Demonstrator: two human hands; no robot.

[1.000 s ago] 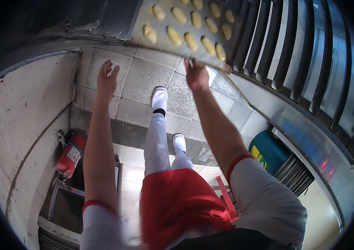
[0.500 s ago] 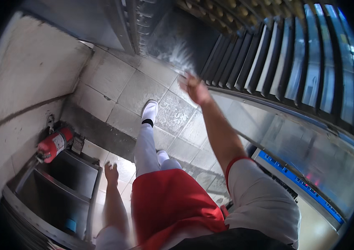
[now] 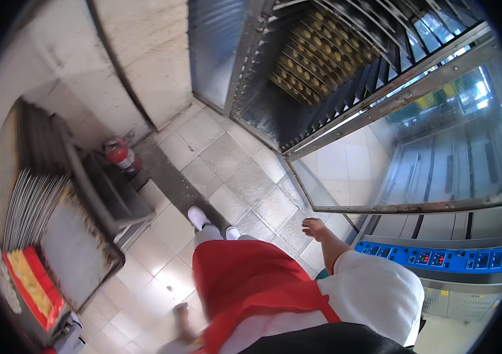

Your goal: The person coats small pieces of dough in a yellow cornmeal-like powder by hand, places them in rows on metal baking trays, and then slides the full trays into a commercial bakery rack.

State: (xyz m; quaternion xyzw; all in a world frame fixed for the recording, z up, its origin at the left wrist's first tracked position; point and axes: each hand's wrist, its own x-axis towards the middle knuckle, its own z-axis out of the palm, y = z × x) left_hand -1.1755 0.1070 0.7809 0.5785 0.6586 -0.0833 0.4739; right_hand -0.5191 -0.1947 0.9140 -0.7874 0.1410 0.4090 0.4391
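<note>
Right hand: I saw the right hand [image 3: 313, 226] hanging empty at hip level, fingers loosely curled and apart, the bare forearm bent back to a short white sleeve.
Left hand: the left hand [image 3: 182, 314] hung low beside the red apron [image 3: 245, 283], blurred; I could not tell whether its fingers were spread or closed, and I saw nothing in it.
Nearest thing: the glass oven door [image 3: 416, 153] stood swung open just beside the right hand, not touching it, its lower metal edge running above the wrist.
Oven rack: inside the dark oven, the rack [image 3: 316, 65] carried slanted metal trays dotted with small round pale-yellow dough pieces, well apart from both hands.
Control panel: a blue panel [image 3: 440, 258] with small red displays sat on the steel front to my right.
Floor: worn grey square tiles [image 3: 233, 171], matte and stained, with white shoes planted on them.
Left side: a stack of thin grey metal trays [image 3: 32, 200] stood on edge by a red fire extinguisher [image 3: 120, 154] at the wall.
</note>
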